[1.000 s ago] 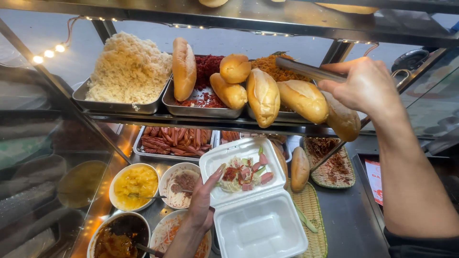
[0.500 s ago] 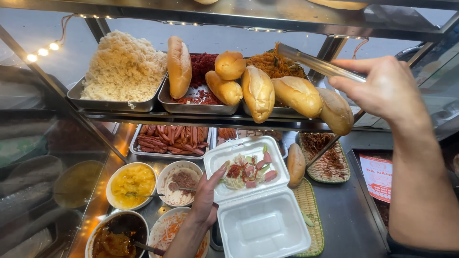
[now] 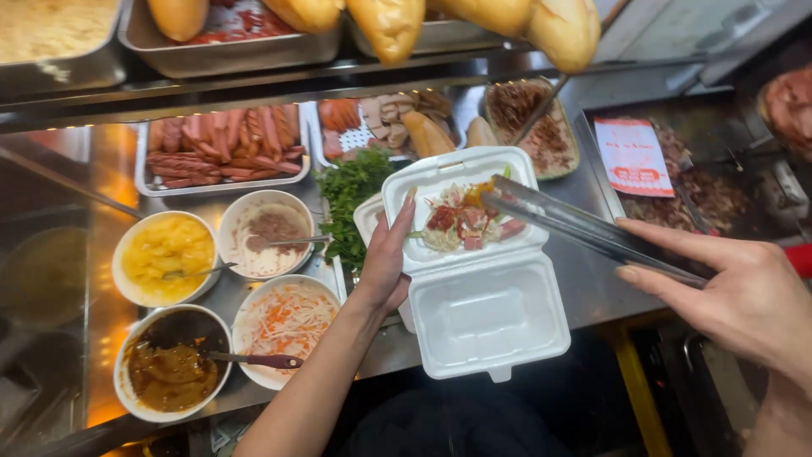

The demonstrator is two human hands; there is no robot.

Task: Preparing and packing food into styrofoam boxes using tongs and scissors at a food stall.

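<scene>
Food stall seen from above, at the serving side. The left hand [image 3: 385,262] grips the left edge of an open white foam box [image 3: 474,262], fingers laid up along the rim of the far, filled half and thumb hidden beneath; the box is held just above the steel table [image 3: 592,288]. The far half carries a small heap of sliced meat and shredded vegetables [image 3: 463,222]; the near half, the lid, is bare and hangs toward the viewer.

The right hand [image 3: 736,292] is closed narrow on a pair of metal tongs [image 3: 575,227], pinching both blades between thumb and fingers. The tongs' long axis runs from lower right to upper left, the tips lying over the right edge of the filling; whether they touch it cannot be told. The filling thus lies up and to the left of the right hand, along the line of the tongs.

Left of the box: a bunch of green herbs [image 3: 351,199], bowls of yellow mash [image 3: 167,254], pale paste [image 3: 269,233], shredded carrot [image 3: 286,326] and brown sauce [image 3: 172,364]. Behind: a tray of sausages [image 3: 224,148]. Overhead: a shelf with bread rolls [image 3: 389,25].
</scene>
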